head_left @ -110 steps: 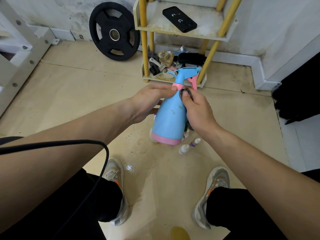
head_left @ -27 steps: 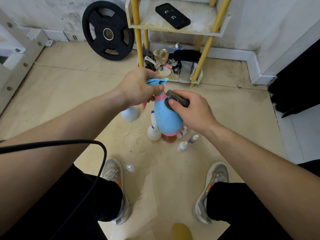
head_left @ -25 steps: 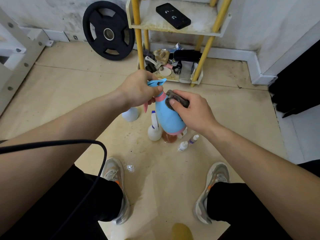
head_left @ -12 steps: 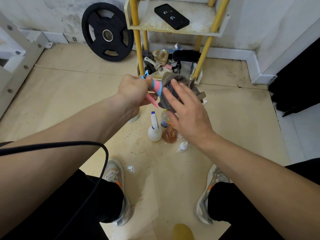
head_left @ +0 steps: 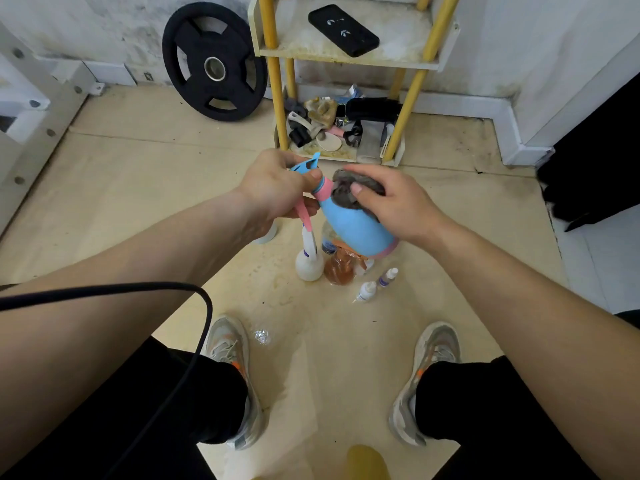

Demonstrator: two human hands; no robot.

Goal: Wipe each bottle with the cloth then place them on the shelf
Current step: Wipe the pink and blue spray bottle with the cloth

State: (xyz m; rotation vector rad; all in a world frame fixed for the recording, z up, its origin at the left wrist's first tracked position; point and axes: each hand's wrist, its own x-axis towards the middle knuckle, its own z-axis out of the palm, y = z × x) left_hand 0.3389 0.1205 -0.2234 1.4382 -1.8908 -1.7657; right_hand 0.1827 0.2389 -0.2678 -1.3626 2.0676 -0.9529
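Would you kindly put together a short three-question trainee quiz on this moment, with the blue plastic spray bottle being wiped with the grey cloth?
1. True or false: the left hand grips the blue plastic spray bottle by its spray head.
2. The right hand presses the crumpled grey cloth against the bottle's: A) pink base, B) shoulder beside the pink collar, C) nozzle tip.
3. Fill in: the small white spray bottle stands on the ____.
Key: 1 true; 2 B; 3 floor.
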